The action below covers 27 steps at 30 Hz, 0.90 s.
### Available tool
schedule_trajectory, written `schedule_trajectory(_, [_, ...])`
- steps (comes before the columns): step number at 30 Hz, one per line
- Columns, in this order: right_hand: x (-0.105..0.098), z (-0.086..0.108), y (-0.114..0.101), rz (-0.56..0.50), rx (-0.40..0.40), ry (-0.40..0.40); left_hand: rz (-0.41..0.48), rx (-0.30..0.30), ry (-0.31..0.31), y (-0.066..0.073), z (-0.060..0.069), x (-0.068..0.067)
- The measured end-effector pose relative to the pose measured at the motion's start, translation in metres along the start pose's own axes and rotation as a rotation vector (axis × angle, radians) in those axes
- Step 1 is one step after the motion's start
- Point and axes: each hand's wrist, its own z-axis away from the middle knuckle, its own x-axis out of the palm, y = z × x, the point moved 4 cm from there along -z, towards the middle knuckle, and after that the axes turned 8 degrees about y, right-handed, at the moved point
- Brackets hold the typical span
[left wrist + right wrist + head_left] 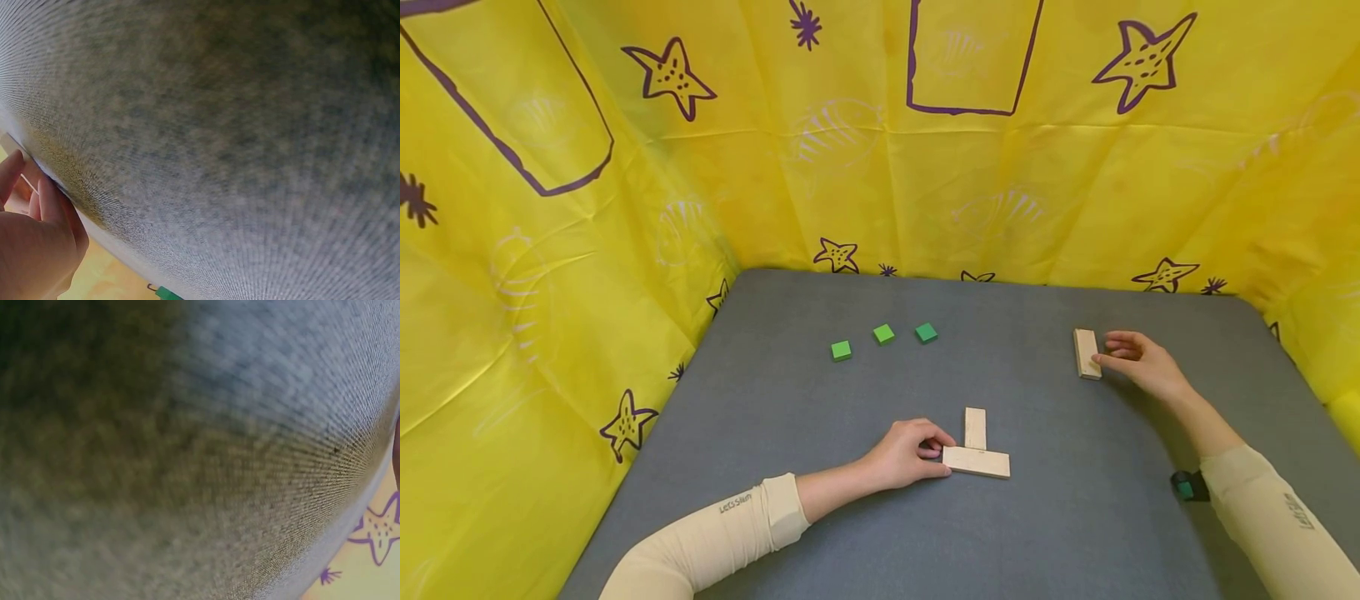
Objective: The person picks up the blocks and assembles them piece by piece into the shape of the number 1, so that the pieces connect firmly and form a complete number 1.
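Observation:
Two flat wooden blocks form a T in the head view: an upright-pointing block (975,428) meets the long side of a crosswise block (976,462). My left hand (904,454) pinches the crosswise block's left end between thumb and forefinger. The left wrist view shows this hand (40,244) at its edge, by a pale block end. Farther right lies another wooden block (1087,354), seemingly thicker or stacked. Beside it, my right hand (1142,365) touches its right edge with the thumb, the other fingers loosely bent off the block. Only a sliver of it shows in the right wrist view.
Three green squares lie toward the back: a light one (841,351), a second light one (883,334) and a darker one (927,332). Yellow patterned cloth (880,192) walls in the grey table (790,383) at the back and sides.

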Motion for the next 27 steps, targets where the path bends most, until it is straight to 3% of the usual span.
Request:
schedule_trajectory(11, [0.002, -0.007, -0.001, 0.081, -0.028, -0.051, -0.010, 0.009, 0.002, -0.001, -0.001, 0.000])
schedule_trajectory(20, [0.005, -0.011, -0.001, 0.098, -0.073, -0.107, -0.020, 0.093, 0.016, 0.003, 0.001, -0.001])
schedule_trajectory(27, [0.007, -0.014, -0.002, 0.123, -0.153, -0.121, -0.001, 0.010, 0.002, 0.001, 0.000, -0.001])
